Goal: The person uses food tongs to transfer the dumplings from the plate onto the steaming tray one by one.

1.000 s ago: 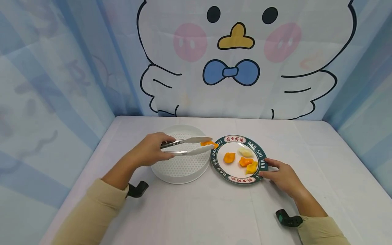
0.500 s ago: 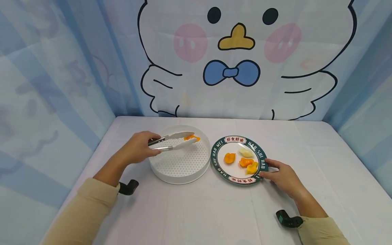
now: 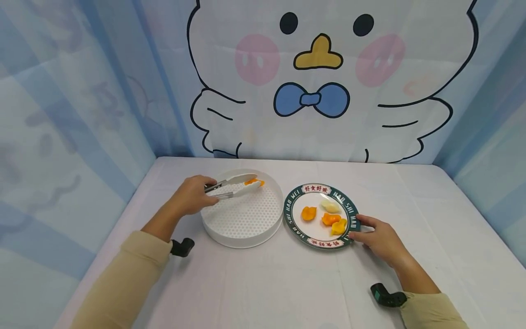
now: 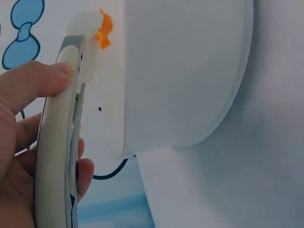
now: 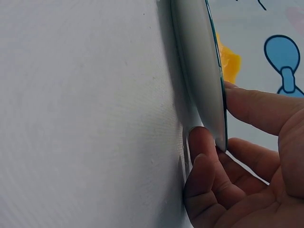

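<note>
From where I stand, the person's left hand (image 3: pixel 191 195) grips a pair of tongs (image 3: pixel 238 178), and between the pale tips sits a small orange piece (image 3: pixel 256 181); it is over the far part of a round white tray (image 3: pixel 242 219) with a dotted floor, though I cannot tell whether it touches that floor; the right hand (image 3: pixel 380 237) pinches the near right edge of a plate (image 3: pixel 306 230), thumb on top of the rim and fingers below; the plate has a dark green border with lettering, and it lies just beside the tray; on it, an orange lump (image 3: pixel 309 213) sits alone toward the left, a pale piece (image 3: pixel 330 206) lies toward the back, and a second orange lump (image 3: pixel 329 219) and a yellow piece (image 3: pixel 339 227) meet toward the right; all this is on a white table (image 3: pixel 263 288); behind hangs a cloth (image 3: pixel 312 137) printed with a cartoon bird in a blue bow tie; a beige sleeve (image 3: pixel 123 278) covers the left forearm.
</note>
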`<state>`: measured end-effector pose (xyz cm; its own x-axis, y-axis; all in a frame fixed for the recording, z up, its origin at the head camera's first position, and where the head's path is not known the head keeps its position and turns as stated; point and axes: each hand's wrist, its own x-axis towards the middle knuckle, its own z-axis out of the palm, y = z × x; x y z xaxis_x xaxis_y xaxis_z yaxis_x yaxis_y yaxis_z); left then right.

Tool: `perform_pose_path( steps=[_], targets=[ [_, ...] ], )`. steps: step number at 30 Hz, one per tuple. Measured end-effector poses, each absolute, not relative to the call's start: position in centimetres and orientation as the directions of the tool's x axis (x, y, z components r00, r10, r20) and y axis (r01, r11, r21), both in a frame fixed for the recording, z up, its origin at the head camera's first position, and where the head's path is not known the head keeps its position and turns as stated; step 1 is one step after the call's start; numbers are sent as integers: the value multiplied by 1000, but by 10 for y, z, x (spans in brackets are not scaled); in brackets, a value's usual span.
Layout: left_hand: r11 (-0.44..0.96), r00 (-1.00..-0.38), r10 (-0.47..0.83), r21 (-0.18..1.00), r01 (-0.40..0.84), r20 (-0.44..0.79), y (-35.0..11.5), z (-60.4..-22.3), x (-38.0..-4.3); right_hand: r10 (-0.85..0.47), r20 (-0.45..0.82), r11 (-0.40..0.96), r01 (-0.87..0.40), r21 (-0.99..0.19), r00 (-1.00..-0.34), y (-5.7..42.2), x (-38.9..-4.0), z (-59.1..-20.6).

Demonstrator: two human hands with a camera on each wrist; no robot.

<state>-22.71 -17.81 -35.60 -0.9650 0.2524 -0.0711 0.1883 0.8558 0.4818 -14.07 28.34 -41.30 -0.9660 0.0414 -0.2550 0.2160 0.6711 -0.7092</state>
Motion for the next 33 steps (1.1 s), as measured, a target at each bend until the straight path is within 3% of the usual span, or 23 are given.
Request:
perform_pose_path(
  steps=[11, 33],
  targets=[
    [888, -973, 216, 430, 160, -83, -169, -359, -233, 45, -246, 677, 211, -705, -968, 283, -140, -415],
    [875, -971, 215, 462, 145, -102, -161, -351, -226, 51, -257, 677, 223, -701, -965, 282, -141, -413]
  ],
)
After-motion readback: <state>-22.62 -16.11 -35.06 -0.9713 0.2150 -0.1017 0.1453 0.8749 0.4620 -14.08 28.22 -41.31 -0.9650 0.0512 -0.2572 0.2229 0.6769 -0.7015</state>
